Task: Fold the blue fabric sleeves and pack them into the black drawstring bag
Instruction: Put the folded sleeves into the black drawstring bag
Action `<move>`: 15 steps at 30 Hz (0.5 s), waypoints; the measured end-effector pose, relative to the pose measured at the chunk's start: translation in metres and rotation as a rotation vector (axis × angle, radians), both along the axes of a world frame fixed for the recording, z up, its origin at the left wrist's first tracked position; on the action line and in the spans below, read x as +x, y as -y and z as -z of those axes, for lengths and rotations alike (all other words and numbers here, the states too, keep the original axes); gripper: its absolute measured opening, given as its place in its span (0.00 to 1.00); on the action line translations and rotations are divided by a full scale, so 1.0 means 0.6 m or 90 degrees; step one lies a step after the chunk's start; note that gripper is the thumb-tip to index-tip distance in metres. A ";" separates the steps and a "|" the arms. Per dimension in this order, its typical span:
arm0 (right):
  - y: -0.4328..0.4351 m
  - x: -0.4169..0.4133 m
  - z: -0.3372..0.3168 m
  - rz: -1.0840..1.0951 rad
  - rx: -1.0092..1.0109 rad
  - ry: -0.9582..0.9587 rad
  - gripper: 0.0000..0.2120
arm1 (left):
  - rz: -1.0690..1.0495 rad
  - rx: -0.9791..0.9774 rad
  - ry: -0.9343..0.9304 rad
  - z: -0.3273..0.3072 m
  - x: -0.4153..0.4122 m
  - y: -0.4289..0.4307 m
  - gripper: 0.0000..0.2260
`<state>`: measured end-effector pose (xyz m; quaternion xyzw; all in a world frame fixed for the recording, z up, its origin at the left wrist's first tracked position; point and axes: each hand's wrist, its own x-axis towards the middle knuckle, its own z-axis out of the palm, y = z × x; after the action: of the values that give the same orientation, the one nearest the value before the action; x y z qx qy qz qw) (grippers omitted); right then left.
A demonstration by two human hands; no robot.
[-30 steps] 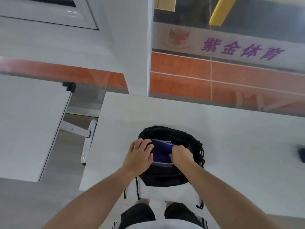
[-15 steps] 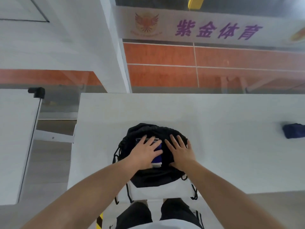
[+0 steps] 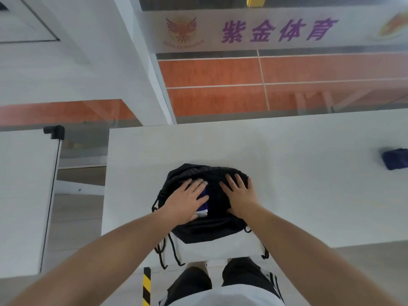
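Observation:
The black drawstring bag [image 3: 207,228] lies on the white table [image 3: 287,173] near its front edge, its cords hanging over the edge. A folded blue fabric sleeve [image 3: 204,203] with white stripes shows in the bag's mouth, mostly hidden. My left hand [image 3: 186,200] lies flat on that sleeve, fingers spread. Beside it my right hand [image 3: 239,195] presses flat on the black bag, fingers apart. Another blue fabric sleeve [image 3: 395,158] lies at the far right of the table.
A second white table [image 3: 22,195] stands to the left across a gap of floor. A glass wall with an orange floor behind it runs along the table's far edge. A yellow-black striped strip [image 3: 146,286] marks the floor by my legs.
Both hands have gone from gripping the bag's mouth around the blue sleeve to lying flat on top. The blue sleeve is now mostly covered. My view has shifted to the right.

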<state>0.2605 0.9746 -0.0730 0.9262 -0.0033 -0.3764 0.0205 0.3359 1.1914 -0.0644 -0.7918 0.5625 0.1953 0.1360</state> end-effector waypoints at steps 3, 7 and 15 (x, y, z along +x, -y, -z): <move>0.010 0.001 -0.041 -0.006 0.027 0.048 0.41 | 0.026 -0.069 -0.027 -0.025 -0.012 0.021 0.25; 0.058 -0.020 -0.114 0.010 0.069 0.162 0.24 | 0.046 -0.068 -0.041 -0.062 -0.017 0.080 0.23; 0.246 -0.083 -0.183 0.152 0.007 0.208 0.10 | 0.104 -0.205 0.019 -0.123 -0.019 0.273 0.13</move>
<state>0.2105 0.8269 0.0371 0.9682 -0.1142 -0.2206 -0.0300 0.3245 1.0274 0.0096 -0.7579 0.6469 0.0790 0.0313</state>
